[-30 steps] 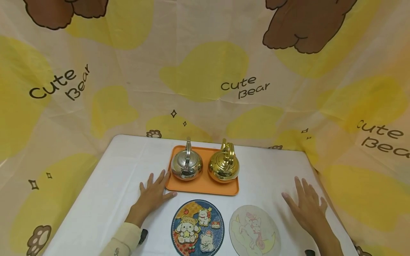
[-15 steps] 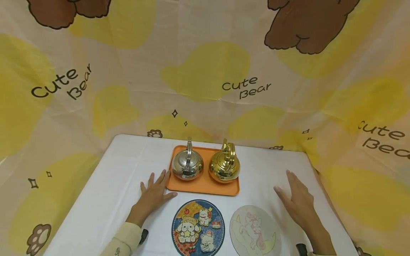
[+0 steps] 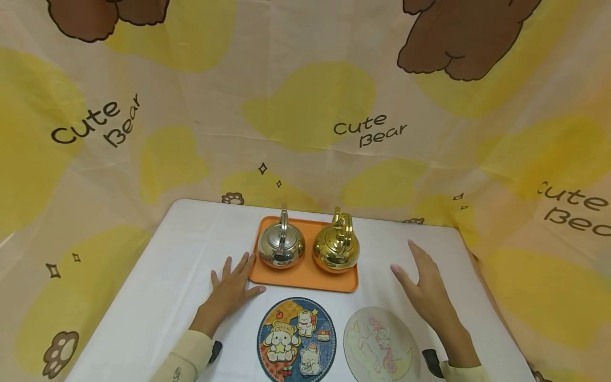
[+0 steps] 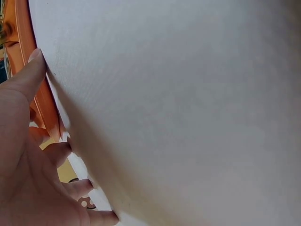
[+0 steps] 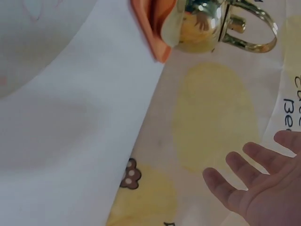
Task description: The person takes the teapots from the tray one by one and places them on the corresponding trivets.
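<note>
Right hand (image 3: 431,298) moved inward, nearer gold kettle (image 3: 334,254) (thumb and fingers apart); left hand (image 3: 228,296), fingers spread, beside tray (image 3: 303,280).

**Bear-print cloth (image 3: 296,32) around a white counter (image 3: 176,249)**

Creased beige cloth hangs behind the counter and along both sides, printed with yellow patches (image 3: 310,106), cropped brown bears (image 3: 465,42), paw prints (image 3: 61,354) and "Cute Bear" lettering (image 3: 360,124). The light is soft.

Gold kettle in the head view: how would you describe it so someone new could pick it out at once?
On the white table, find the orange tray toward the far edge. The gold kettle stands on its right half in this view, on the side nearer the right hand. Its golden colour sets it apart from the silver kettle beside it.
</note>
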Motion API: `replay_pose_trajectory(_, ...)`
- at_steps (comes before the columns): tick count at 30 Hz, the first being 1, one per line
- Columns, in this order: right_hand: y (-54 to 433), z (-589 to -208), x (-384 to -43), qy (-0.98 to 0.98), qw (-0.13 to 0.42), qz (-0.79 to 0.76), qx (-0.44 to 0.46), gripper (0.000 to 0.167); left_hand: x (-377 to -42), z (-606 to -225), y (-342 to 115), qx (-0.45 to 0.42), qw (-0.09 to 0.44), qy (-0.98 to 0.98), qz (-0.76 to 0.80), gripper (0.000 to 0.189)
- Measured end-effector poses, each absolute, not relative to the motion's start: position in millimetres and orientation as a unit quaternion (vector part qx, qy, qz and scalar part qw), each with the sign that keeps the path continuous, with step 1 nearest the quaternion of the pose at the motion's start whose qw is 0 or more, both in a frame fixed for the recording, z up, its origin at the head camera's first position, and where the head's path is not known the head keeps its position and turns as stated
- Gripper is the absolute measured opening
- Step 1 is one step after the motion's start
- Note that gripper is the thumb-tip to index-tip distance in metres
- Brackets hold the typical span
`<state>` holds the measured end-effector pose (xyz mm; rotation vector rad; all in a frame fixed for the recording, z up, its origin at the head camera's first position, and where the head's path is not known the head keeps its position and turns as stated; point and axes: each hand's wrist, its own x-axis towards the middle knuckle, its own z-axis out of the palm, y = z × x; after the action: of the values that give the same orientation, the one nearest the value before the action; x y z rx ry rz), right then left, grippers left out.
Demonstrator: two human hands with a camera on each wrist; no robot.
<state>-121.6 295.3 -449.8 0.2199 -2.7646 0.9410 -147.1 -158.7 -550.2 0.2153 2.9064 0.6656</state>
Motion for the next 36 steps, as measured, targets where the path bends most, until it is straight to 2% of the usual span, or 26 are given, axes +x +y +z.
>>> replay_pose_trajectory(8,273,-436,-123,-0.939,0.099,0.322,0.072,0.079,-147,-551,-159,0.073,0.074,0.969,0.224,0.095)
replay_pose_trajectory(20,245,-421,-123,-0.917,0.128,0.360,0.118,0.072,-148,-550,-159,0.071,0.076,0.968,0.227,0.096)
replay_pose_trajectory(36,213,-424,-129,-0.876,0.097,0.448,0.149,0.064,-149,-552,-158,0.062,0.080,0.971,0.217,0.097)
